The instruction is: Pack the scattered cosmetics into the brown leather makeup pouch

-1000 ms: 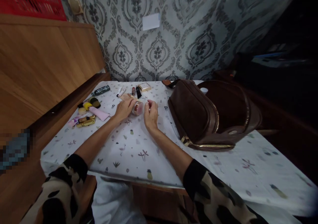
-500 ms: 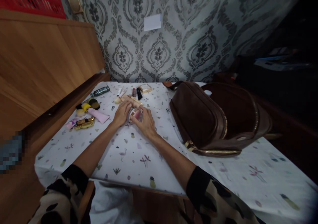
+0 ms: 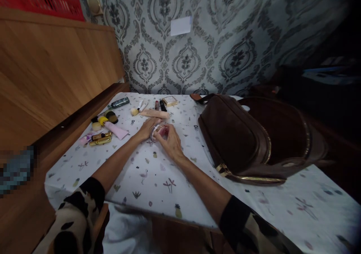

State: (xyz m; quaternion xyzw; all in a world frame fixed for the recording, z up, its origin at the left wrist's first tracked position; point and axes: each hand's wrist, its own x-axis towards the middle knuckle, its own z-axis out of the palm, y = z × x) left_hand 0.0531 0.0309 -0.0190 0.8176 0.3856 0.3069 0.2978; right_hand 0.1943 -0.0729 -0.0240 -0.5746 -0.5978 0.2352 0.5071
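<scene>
Both of my hands are together at the middle of the table, around a small round makeup compact [image 3: 160, 130] with a clear rim and pinkish contents. My left hand [image 3: 146, 130] is at its left and far side, fingers curved against it. On the right side, my right hand [image 3: 172, 143] grips the compact between thumb and fingers. Just beyond my hands lies a beige tube [image 3: 155, 114]. Behind it are a makeup brush [image 3: 135, 111], a red lipstick-like tube [image 3: 156, 105], a black tube [image 3: 163, 105] and a gold square compact [image 3: 170, 101].
A brown leather bag [image 3: 231, 137] lies unzipped at the right. At the left are a pink tube [image 3: 117, 130], gold tubes [image 3: 100, 139], a yellow item [image 3: 103, 120] and a dark green bottle [image 3: 119, 103]. A wooden cabinet [image 3: 56, 55] borders the table's left side.
The view has shifted slightly, so everything appears farther right. My hands have drawn back a little from the beige tube, which shows more fully. The compact stays between them.
</scene>
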